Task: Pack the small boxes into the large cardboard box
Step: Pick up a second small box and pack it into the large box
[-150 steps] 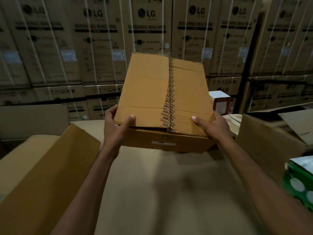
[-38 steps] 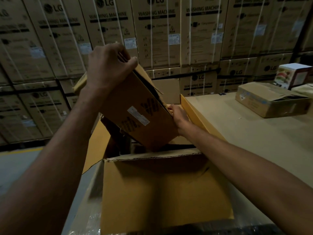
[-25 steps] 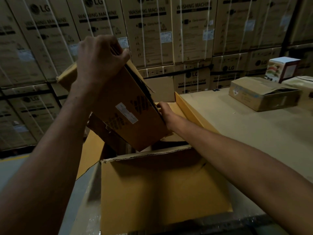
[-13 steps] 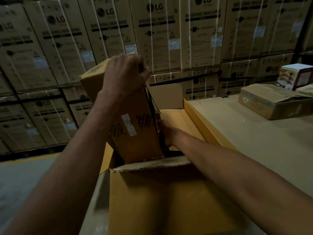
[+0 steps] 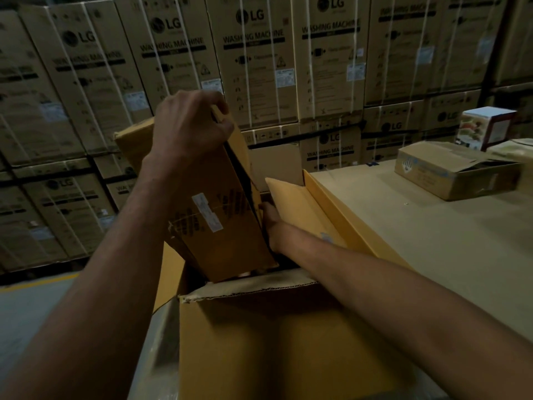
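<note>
The large cardboard box stands open just beside the table's left edge, with its near flap upright. If you press down hard, that flap could fold inward and block the opening. The small box is tilted, its lower corner just inside the opening by the near wall, and at this slant it may jam on the rim. Your left hand is curled over its top edge and grips it. Your right hand lies against its lower right side with the fingers hidden, so I cannot tell its grip, and they could get pinched there. Both boxes are plain brown corrugated board, matte and flat-sided. The near flap's edge is ragged, and the small box carries a white label.
</note>
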The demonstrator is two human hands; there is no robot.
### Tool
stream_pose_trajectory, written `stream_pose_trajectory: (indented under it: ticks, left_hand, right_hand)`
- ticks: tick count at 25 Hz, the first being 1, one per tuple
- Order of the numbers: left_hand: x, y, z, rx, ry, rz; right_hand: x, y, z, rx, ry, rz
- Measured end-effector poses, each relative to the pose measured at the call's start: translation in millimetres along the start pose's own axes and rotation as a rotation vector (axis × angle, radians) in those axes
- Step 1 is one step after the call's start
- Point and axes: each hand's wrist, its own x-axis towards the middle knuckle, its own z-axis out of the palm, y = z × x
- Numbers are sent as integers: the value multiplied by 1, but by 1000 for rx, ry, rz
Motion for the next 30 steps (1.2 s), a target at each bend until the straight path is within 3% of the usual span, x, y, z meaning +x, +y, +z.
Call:
stream_pose_trajectory:
  ticks: [4,10,14,17,20,24,30]
  left_hand:
    - [3,7,1,-31,107,13]
    - [6,18,16,-165,231,-70]
    - [-3,21,41,-383,299,-198]
    - [-15,18,70,-555,211,-362]
    - [-37,9,92,-634,133,-490]
    - [-78,-6,112,-698,37,-643]
    - [-118,-25,118,-649,-240,-704]
  right_hand:
    - [-13,-24,-23,-51,-31,-107]
    - [-6,-53,-70,-89,127,-186]
    - [-7,-86,-102,-240,323,-326]
    - [-16,-104,-124,-352,425,-405]
    - [-15,-100,-138,-454,419,-443]
    - [0,-88,-133,-738,513,-435]
    - [18,-69,-119,-973,513,-400]
